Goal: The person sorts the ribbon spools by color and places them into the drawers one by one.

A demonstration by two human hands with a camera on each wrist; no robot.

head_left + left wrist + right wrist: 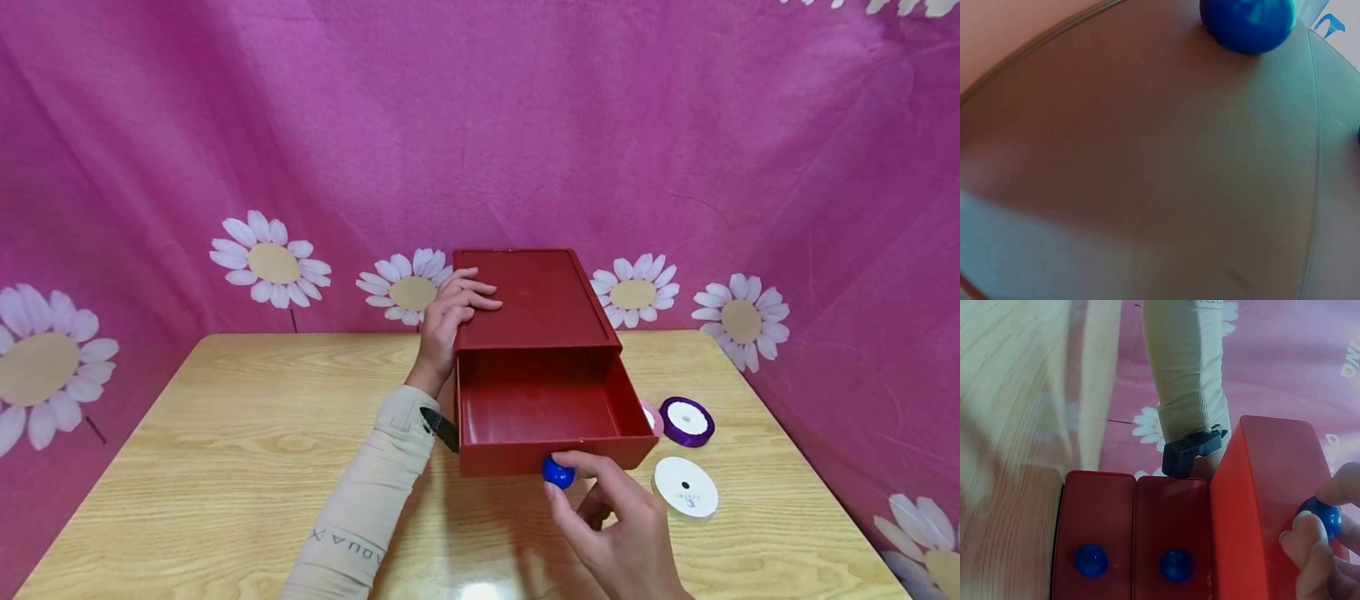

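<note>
A red drawer cabinet stands on the table with its top drawer pulled out toward me. My right hand pinches the round blue knob on that drawer's front between thumb and forefinger. The right wrist view also has this knob between the fingertips. My left hand rests at the cabinet's upper left edge, its fingers laid over the top. In the right wrist view, two closed drawer fronts carry blue knobs of their own. A blue knob tops the left wrist view.
Right of the cabinet lie a white spool, a purple ribbon roll and a pink roll partly hidden by the drawer. The wooden table ends at a pink flowered cloth. A black camera sits on my left wrist.
</note>
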